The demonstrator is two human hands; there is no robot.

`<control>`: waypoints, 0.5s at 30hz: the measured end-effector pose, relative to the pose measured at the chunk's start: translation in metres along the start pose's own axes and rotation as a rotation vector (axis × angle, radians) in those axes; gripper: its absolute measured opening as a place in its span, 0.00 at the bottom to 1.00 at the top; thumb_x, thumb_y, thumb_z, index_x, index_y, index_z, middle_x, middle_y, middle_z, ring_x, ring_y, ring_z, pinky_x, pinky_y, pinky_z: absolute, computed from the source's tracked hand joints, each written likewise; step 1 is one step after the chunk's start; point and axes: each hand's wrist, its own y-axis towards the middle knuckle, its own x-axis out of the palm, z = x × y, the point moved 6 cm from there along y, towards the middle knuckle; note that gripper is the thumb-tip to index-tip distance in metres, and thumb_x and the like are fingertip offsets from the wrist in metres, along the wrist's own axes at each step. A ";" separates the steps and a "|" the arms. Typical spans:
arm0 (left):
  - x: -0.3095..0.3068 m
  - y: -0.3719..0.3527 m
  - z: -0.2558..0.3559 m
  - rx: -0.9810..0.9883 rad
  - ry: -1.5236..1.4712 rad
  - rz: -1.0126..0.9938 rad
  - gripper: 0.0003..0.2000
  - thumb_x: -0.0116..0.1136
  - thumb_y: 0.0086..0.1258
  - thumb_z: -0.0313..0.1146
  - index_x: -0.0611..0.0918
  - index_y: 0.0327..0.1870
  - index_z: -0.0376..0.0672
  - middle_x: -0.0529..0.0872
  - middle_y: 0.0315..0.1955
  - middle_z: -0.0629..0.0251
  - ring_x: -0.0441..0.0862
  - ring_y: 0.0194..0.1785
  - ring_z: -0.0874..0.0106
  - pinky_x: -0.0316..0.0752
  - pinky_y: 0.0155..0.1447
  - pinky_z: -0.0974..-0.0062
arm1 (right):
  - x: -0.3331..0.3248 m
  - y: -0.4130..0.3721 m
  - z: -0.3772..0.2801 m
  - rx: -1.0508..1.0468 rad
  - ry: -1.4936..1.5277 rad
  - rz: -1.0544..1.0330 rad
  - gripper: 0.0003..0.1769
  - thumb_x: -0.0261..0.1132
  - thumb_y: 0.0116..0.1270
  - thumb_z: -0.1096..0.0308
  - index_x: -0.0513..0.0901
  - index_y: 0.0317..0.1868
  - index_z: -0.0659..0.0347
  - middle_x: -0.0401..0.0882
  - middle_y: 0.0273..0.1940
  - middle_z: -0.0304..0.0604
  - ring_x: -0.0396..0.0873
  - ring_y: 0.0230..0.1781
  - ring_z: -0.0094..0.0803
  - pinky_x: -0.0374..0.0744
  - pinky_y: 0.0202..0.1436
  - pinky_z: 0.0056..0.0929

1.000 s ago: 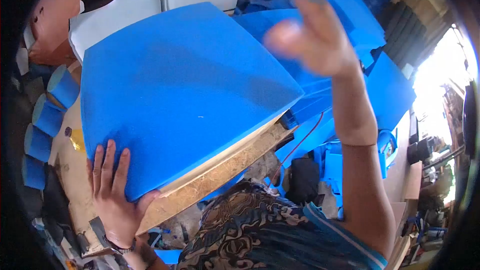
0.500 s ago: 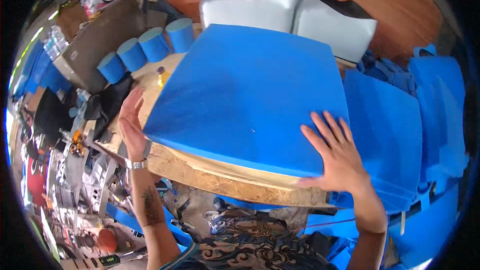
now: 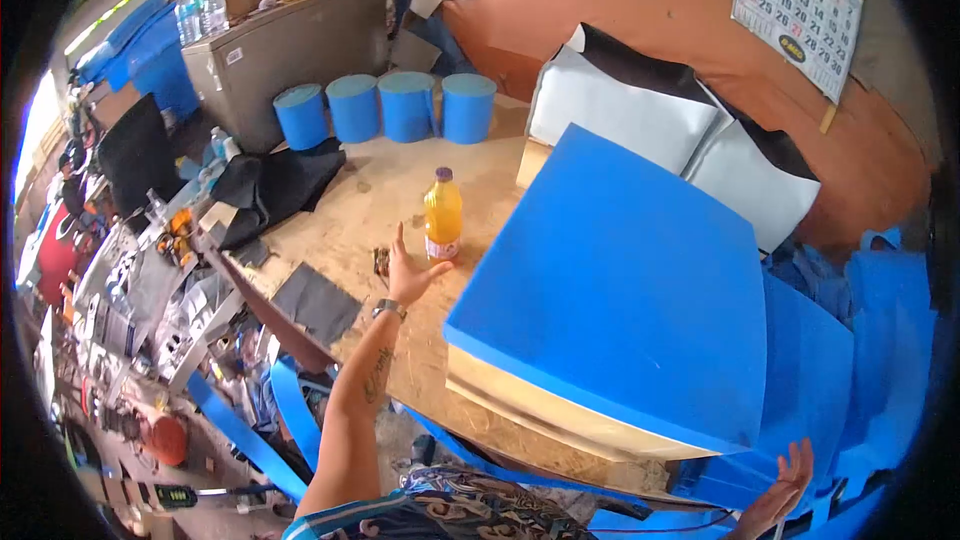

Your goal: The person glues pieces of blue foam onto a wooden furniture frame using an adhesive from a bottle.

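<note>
My left hand [image 3: 408, 272] is open over the wooden tabletop [image 3: 395, 175], thumb and fingers spread, holding nothing. Just beyond its fingertips stands a bottle of orange-yellow liquid [image 3: 443, 215] with a dark cap. A dark, blurred small object [image 3: 381, 262] lies beside the fingers. A thick blue foam sheet [image 3: 620, 290] rests on a pale yellow block [image 3: 540, 410] to the right of this hand. Beyond the sheet's near right corner, my right hand [image 3: 785, 490] is raised with its fingers apart, also holding nothing; part of it falls in the frame's dark edge.
Several blue cylinders [image 3: 405, 108] line the table's back, beside a brown cabinet [image 3: 300, 50]. White-faced panels [image 3: 620, 105] lean behind the foam sheet. More blue sheets [image 3: 805, 370] hang at the right. Black fabric [image 3: 275, 190] and a dark square piece [image 3: 318, 302] lie on the left.
My left hand has gone from the foam sheet's left edge to beside the bottle. My right hand has come off the sheet's top. The view has swung left and up.
</note>
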 end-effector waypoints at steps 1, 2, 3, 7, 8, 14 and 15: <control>0.009 0.009 0.003 0.031 -0.036 0.020 0.62 0.79 0.40 0.53 0.49 0.73 0.38 0.62 0.65 0.46 0.60 0.69 0.53 0.58 0.71 0.58 | 0.003 -0.005 -0.008 0.029 -0.039 0.068 0.36 0.42 0.75 0.42 0.71 0.62 0.67 0.65 0.66 0.54 0.67 0.65 0.45 0.67 0.63 0.44; 0.015 0.018 0.003 0.064 -0.071 0.032 0.62 0.79 0.40 0.53 0.48 0.74 0.39 0.61 0.65 0.45 0.59 0.70 0.53 0.57 0.71 0.57 | 0.007 -0.013 -0.017 0.063 -0.081 0.141 0.35 0.41 0.75 0.43 0.71 0.63 0.67 0.65 0.66 0.54 0.67 0.65 0.45 0.67 0.63 0.43; 0.031 0.033 -0.017 0.119 -0.070 0.092 0.59 0.79 0.41 0.50 0.51 0.73 0.40 0.70 0.59 0.48 0.70 0.63 0.55 0.68 0.64 0.58 | 0.012 -0.022 -0.026 0.092 -0.122 0.229 0.34 0.41 0.76 0.44 0.71 0.63 0.66 0.65 0.66 0.53 0.67 0.65 0.45 0.68 0.63 0.43; 0.071 0.049 -0.014 -0.111 -0.642 -0.249 0.44 0.72 0.51 0.30 0.56 0.67 0.36 0.80 0.46 0.54 0.83 0.41 0.64 0.80 0.39 0.69 | 0.059 -0.038 -0.073 0.030 -0.331 0.150 0.36 0.49 0.72 0.41 0.69 0.64 0.66 0.68 0.64 0.52 0.68 0.64 0.44 0.68 0.62 0.43; 0.073 0.051 -0.029 -0.101 -0.610 -0.250 0.39 0.68 0.54 0.23 0.57 0.65 0.34 0.82 0.41 0.56 0.84 0.34 0.67 0.80 0.31 0.75 | 0.075 -0.041 -0.093 -0.005 -0.351 0.106 0.37 0.52 0.70 0.40 0.69 0.64 0.66 0.68 0.63 0.52 0.68 0.64 0.44 0.68 0.62 0.43; 0.058 0.081 -0.050 -0.152 -0.542 -0.315 0.22 0.65 0.62 0.33 0.74 0.56 0.38 0.82 0.44 0.62 0.82 0.42 0.72 0.80 0.45 0.71 | 0.088 -0.027 -0.148 -0.209 -0.520 -0.031 0.40 0.67 0.60 0.45 0.70 0.61 0.69 0.70 0.59 0.56 0.68 0.63 0.47 0.69 0.59 0.43; 0.050 0.096 -0.038 -0.067 -0.885 -0.396 0.21 0.60 0.66 0.40 0.75 0.56 0.39 0.81 0.47 0.64 0.81 0.47 0.71 0.78 0.50 0.68 | 0.088 -0.015 -0.162 -0.303 -0.584 -0.019 0.38 0.70 0.57 0.47 0.72 0.59 0.68 0.72 0.59 0.57 0.70 0.61 0.49 0.68 0.61 0.45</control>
